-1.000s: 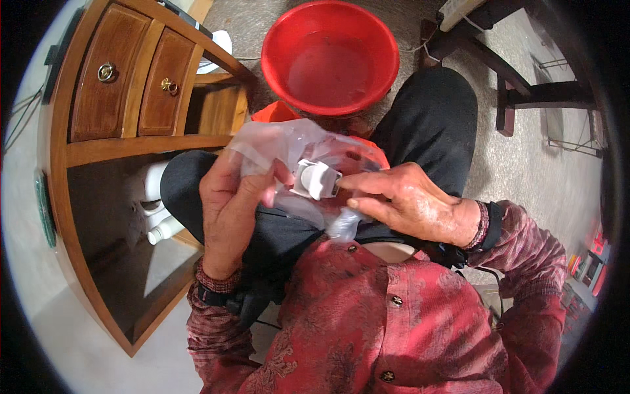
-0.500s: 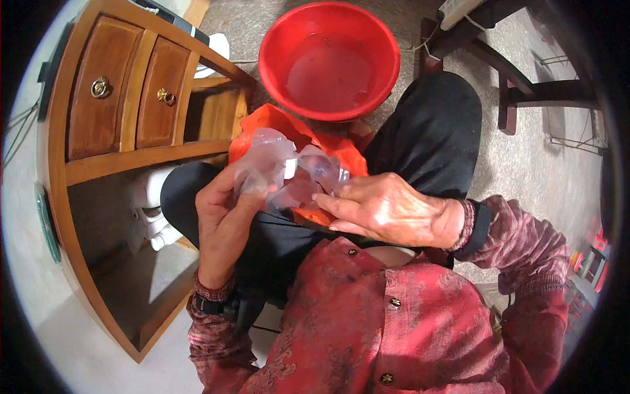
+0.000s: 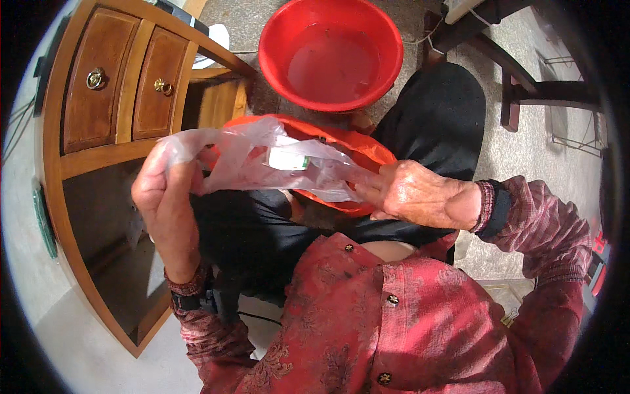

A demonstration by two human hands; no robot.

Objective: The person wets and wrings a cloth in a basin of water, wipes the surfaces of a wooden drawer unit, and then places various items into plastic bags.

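Your left hand (image 3: 165, 203): raised, fingers drawn together on one end of a clear plastic bag (image 3: 233, 172), the film draped over the fingertips. Your right hand (image 3: 425, 197): fingers bent and close together at the bag's other end; fingertips partly hidden, exact grip cannot be told. Bag stretched sideways between both hands, above your lap. A small white item (image 3: 283, 159) with a green edge shows at mid-bag; shape blurred. Orange bag (image 3: 315, 126) lies behind and beneath the clear one, between your dark-trousered knees. Beyond it, on the floor (image 3: 230, 13), a red basin (image 3: 277, 62) holding water (image 3: 331, 65). To your left, a wooden cabinet (image 3: 105, 159) with two ring-pulled drawers.
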